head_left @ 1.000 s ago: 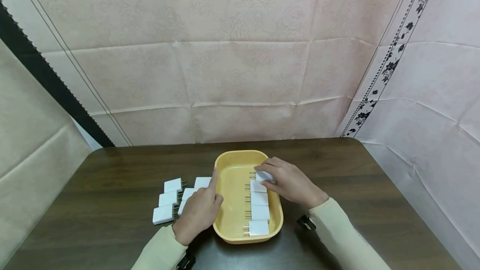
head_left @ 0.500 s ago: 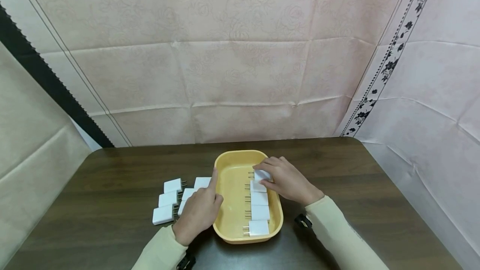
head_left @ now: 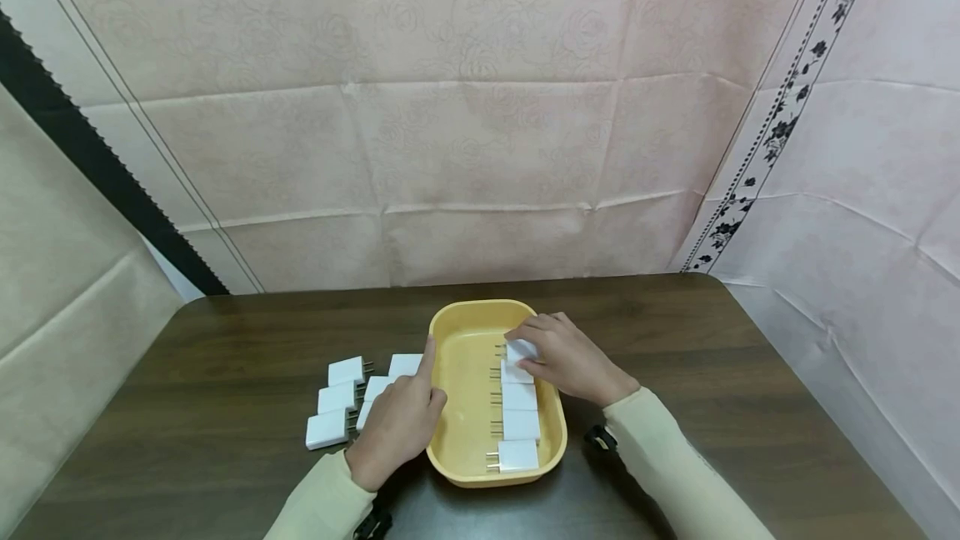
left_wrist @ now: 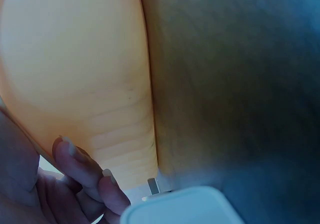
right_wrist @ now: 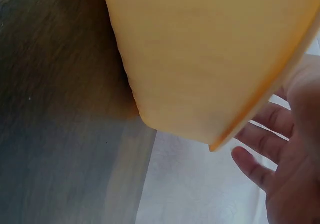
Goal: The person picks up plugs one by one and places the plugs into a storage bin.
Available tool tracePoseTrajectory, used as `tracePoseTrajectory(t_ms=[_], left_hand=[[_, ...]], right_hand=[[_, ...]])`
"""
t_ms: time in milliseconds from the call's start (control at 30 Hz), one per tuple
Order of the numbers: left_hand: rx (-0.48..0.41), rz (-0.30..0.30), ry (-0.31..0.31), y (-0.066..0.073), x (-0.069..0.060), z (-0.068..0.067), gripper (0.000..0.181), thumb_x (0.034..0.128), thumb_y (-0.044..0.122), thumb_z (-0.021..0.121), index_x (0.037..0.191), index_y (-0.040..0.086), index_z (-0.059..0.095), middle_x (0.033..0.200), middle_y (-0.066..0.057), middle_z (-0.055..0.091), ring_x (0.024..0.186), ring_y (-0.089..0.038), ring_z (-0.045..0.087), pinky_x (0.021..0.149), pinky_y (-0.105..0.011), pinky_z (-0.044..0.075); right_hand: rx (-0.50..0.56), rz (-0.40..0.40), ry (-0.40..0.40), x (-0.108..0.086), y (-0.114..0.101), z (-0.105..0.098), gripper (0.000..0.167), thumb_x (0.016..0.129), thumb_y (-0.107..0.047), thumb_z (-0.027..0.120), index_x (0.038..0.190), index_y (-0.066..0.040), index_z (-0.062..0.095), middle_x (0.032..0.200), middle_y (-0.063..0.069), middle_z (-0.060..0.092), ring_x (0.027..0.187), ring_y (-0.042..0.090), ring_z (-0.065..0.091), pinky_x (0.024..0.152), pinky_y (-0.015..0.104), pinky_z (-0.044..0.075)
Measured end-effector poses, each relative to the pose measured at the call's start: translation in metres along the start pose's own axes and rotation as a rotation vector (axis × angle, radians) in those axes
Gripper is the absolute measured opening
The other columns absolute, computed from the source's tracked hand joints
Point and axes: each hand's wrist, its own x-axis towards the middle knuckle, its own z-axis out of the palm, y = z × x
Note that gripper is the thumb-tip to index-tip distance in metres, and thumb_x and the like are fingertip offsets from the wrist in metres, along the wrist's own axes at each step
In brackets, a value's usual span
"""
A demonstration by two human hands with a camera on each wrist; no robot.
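In the head view my right hand (head_left: 573, 359) reaches over the right side of a yellow plastic tray (head_left: 465, 309). Its thumb and fingers pinch a white charger plug (head_left: 521, 350), prongs facing left, at the far end of a column of similar white plugs (head_left: 518, 397). My left hand (head_left: 405, 415) is at the tray's left rim, index finger stretched along it and thumb over it. The left wrist view shows the other fingers (left_wrist: 75, 164) curled beside the tray's outer wall (left_wrist: 85, 74). In the right wrist view the tray wall (right_wrist: 200, 59) hides the held plug.
Left of the tray, several white plugs (head_left: 337, 398) lie on the dark wooden table (head_left: 247, 340). Some of them (head_left: 405, 364) are close to the left hand and partly covered by it. Patterned cloth (head_left: 480, 148) hangs behind the table and at its sides.
My right hand and the pinched plug have shifted slightly left, bringing the plug nearly in line with the column. My left hand and the tray have stayed in place.
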Motion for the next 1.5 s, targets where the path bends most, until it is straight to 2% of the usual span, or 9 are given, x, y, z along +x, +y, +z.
tracePoseTrajectory(t_ms=[133, 467, 700, 900, 1167, 1333, 1500], left_hand=[[0.003, 0.002, 0.0, 0.0, 0.0, 0.0, 0.074, 0.1004, 0.013, 0.051, 0.164, 0.012, 0.012, 0.056, 0.001, 0.049, 0.042, -0.011, 0.045, 0.043, -0.027, 0.037], [0.008, -0.004, -0.007, 0.0, 0.001, 0.0, 0.074, 0.1008, 0.014, 0.05, 0.164, 0.013, 0.012, 0.056, 0.001, 0.049, 0.042, -0.011, 0.045, 0.043, -0.027, 0.038], [0.018, -0.006, -0.01, -0.001, 0.001, -0.001, 0.075, 0.1004, 0.013, 0.05, 0.164, 0.014, 0.011, 0.057, 0.0, 0.049, 0.043, -0.012, 0.045, 0.044, -0.028, 0.037], [0.03, 0.0, -0.011, 0.0, 0.0, -0.001, 0.074, 0.1008, 0.014, 0.05, 0.164, 0.013, 0.011, 0.057, 0.0, 0.049, 0.043, -0.012, 0.044, 0.044, -0.028, 0.037], [0.038, 0.007, -0.004, 0.001, 0.0, -0.002, 0.073, 0.1003, 0.014, 0.05, 0.164, 0.011, 0.013, 0.057, 0.001, 0.048, 0.044, -0.012, 0.044, 0.044, -0.028, 0.036], [0.043, 0.01, 0.001, 0.001, 0.0, -0.002, 0.073, 0.1002, 0.014, 0.05, 0.163, 0.011, 0.014, 0.056, 0.001, 0.048, 0.044, -0.012, 0.044, 0.044, -0.028, 0.036], [0.041, 0.01, 0.003, 0.0, 0.001, -0.002, 0.073, 0.1001, 0.014, 0.05, 0.163, 0.01, 0.014, 0.056, 0.001, 0.048, 0.043, -0.012, 0.043, 0.043, -0.028, 0.035]], right_hand=[[-0.016, 0.004, 0.004, 0.001, 0.003, 0.003, 0.034, 0.087, -0.022, 0.08, 0.119, -0.013, 0.071, 0.118, 0.002, 0.072, 0.112, 0.02, 0.065, 0.094, 0.043, 0.042], [0.037, 0.038, -0.014, 0.003, 0.007, 0.008, 0.033, 0.087, -0.022, 0.08, 0.118, -0.014, 0.071, 0.12, 0.0, 0.072, 0.112, 0.018, 0.065, 0.093, 0.042, 0.039], [0.013, 0.054, -0.043, 0.006, 0.006, 0.008, 0.032, 0.088, -0.023, 0.08, 0.117, -0.014, 0.071, 0.118, 0.0, 0.072, 0.109, 0.017, 0.064, 0.09, 0.039, 0.038], [0.033, 0.095, -0.071, 0.009, 0.006, 0.008, 0.032, 0.086, -0.021, 0.081, 0.117, -0.014, 0.072, 0.119, 0.0, 0.072, 0.106, 0.016, 0.064, 0.086, 0.037, 0.037], [0.046, 0.115, -0.121, 0.013, 0.008, 0.01, 0.033, 0.086, -0.021, 0.081, 0.118, -0.014, 0.072, 0.12, 0.0, 0.071, 0.102, 0.014, 0.064, 0.084, 0.034, 0.043], [0.029, 0.093, -0.105, 0.014, 0.009, 0.01, 0.033, 0.086, -0.019, 0.081, 0.117, -0.012, 0.072, 0.119, 0.002, 0.072, 0.101, 0.016, 0.065, 0.088, 0.039, 0.049], [0.021, 0.092, -0.091, 0.018, 0.012, 0.011, 0.033, 0.086, -0.017, 0.081, 0.117, -0.012, 0.072, 0.12, 0.003, 0.071, 0.095, 0.015, 0.063, 0.086, 0.036, 0.054]])
